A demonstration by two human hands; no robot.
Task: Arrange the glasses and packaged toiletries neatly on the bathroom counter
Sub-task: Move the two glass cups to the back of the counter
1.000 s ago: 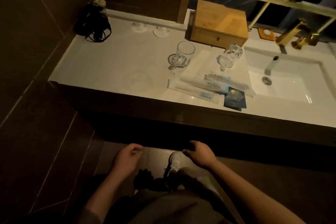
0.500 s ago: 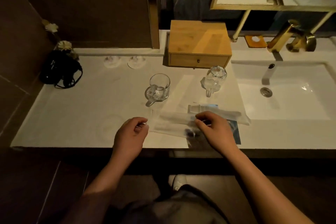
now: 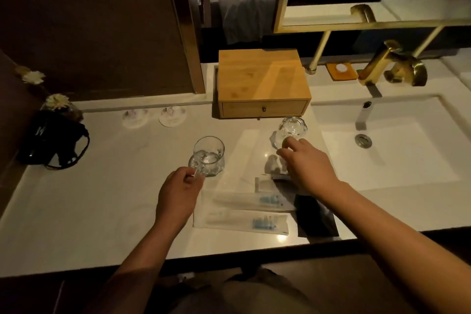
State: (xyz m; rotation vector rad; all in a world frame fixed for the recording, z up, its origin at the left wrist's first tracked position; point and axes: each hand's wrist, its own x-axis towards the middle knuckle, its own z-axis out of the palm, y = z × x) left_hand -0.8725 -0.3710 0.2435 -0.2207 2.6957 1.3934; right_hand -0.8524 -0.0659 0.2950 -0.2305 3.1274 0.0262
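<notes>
left hand [image 3: 178, 196] pinches the handle of the clear glass mug [image 3: 209, 156] mid-counter; right hand [image 3: 309, 165], fingers curled, touches the second clear mug [image 3: 291, 131] near the sink edge. wrapped toiletry packets [image 3: 242, 219] lie along the white counter [image 3: 89, 199] front edge, likely awaiting alignment.

Arms: we see both forearms bare, with no sleeves, watch or rings showing.
Hands: our left hand [image 3: 178, 196] and right hand [image 3: 309, 164] are ungloved.
Legs: we wear greyish-brown trousers [image 3: 254, 296].
</notes>
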